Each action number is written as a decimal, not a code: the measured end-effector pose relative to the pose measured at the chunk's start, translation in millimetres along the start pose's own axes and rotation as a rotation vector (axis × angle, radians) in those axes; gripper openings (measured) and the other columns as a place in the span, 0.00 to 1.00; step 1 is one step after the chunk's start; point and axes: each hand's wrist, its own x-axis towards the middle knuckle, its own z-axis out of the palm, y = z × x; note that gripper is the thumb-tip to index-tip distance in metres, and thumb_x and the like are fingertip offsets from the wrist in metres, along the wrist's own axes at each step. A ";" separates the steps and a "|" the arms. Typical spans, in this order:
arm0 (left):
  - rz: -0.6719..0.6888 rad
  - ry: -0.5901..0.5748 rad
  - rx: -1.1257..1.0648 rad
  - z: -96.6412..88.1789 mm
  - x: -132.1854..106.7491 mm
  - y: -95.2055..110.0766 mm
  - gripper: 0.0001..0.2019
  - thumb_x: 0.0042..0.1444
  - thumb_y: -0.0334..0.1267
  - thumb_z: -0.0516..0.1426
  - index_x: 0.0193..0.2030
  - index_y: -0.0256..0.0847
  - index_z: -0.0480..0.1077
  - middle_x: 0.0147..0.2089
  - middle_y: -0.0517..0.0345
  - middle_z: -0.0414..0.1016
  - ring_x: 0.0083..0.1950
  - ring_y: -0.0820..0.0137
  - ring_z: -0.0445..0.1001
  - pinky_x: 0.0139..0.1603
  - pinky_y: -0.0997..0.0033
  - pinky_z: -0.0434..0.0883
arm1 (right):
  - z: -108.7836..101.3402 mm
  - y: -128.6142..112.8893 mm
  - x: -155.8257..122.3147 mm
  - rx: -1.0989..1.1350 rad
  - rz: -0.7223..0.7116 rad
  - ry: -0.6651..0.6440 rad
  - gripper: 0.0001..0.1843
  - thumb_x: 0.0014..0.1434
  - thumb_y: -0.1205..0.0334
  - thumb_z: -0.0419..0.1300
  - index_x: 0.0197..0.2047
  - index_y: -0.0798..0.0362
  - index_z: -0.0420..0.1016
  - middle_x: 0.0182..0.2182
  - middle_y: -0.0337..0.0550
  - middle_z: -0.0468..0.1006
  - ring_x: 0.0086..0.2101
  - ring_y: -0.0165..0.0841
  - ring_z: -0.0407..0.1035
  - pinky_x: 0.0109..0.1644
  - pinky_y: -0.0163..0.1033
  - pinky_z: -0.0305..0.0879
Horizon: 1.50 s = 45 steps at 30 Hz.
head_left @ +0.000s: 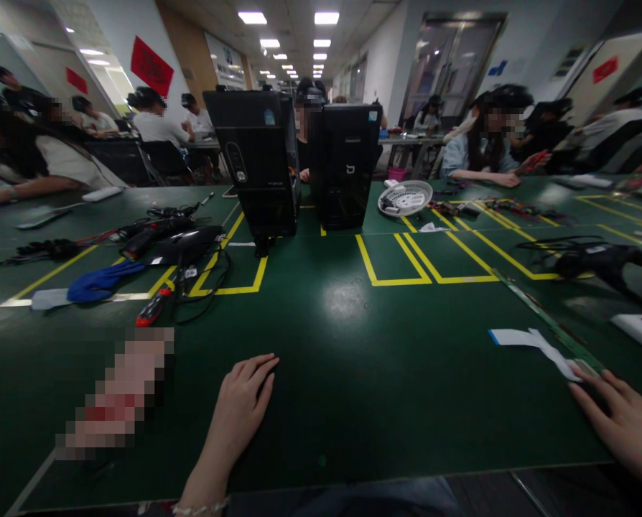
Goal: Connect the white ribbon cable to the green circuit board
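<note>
Right hand first, seen from the head view: its fingertips are at the near end of a white ribbon cable with a blue tip, right beside a long green circuit strip; whether they pinch the cable or merely rest on it, I can't tell. Left hand lies palm down on the green table, fingers loosely extended and holding nothing, well apart from the cable. Near it, to the left, sits a blurred-out patch, with a red-and-black screwdriver beyond, close to a blue cloth. Farther across stand two black computer towers, the left one and the right one, upright, with a white basket just beside the latter.
</note>
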 end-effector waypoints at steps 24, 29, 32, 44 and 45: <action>0.004 0.002 0.005 -0.5 0.9 0.5 0.17 0.65 0.39 0.49 0.56 0.41 0.71 0.56 0.50 0.73 0.55 0.56 0.69 0.53 0.50 0.69 | -85.6 -269.6 -47.3 0.688 -1.065 -0.503 0.16 0.66 0.60 0.50 0.54 0.50 0.72 0.57 0.47 0.72 0.61 0.35 0.60 0.67 0.51 0.52; 0.020 0.016 -0.012 2.3 1.9 -3.6 0.17 0.65 0.40 0.49 0.55 0.42 0.72 0.56 0.51 0.73 0.55 0.57 0.70 0.53 0.51 0.69 | -91.9 -336.4 -53.9 0.790 -1.399 -0.641 0.18 0.62 0.68 0.54 0.55 0.53 0.71 0.56 0.46 0.72 0.62 0.32 0.57 0.69 0.48 0.47; 0.016 0.007 -0.011 2.8 2.7 -4.2 0.17 0.65 0.40 0.49 0.55 0.42 0.72 0.55 0.51 0.74 0.55 0.57 0.70 0.52 0.52 0.69 | -82.8 -357.2 -54.2 0.862 -1.480 -0.663 0.18 0.61 0.71 0.53 0.53 0.55 0.72 0.54 0.46 0.74 0.61 0.31 0.60 0.68 0.46 0.49; -0.002 -0.010 -0.004 2.0 2.3 -2.6 0.17 0.65 0.40 0.48 0.55 0.42 0.72 0.56 0.50 0.73 0.55 0.56 0.70 0.53 0.51 0.69 | -70.8 -279.9 17.3 0.295 -0.660 -0.078 0.27 0.65 0.53 0.49 0.62 0.59 0.65 0.66 0.60 0.54 0.65 0.47 0.50 0.67 0.55 0.46; -0.005 -0.010 -0.002 1.9 2.3 -2.2 0.17 0.65 0.40 0.48 0.55 0.42 0.72 0.56 0.50 0.73 0.55 0.56 0.70 0.53 0.51 0.69 | -68.5 -256.2 27.4 0.186 -0.443 -0.038 0.31 0.65 0.51 0.48 0.63 0.63 0.63 0.66 0.64 0.52 0.65 0.50 0.47 0.67 0.56 0.46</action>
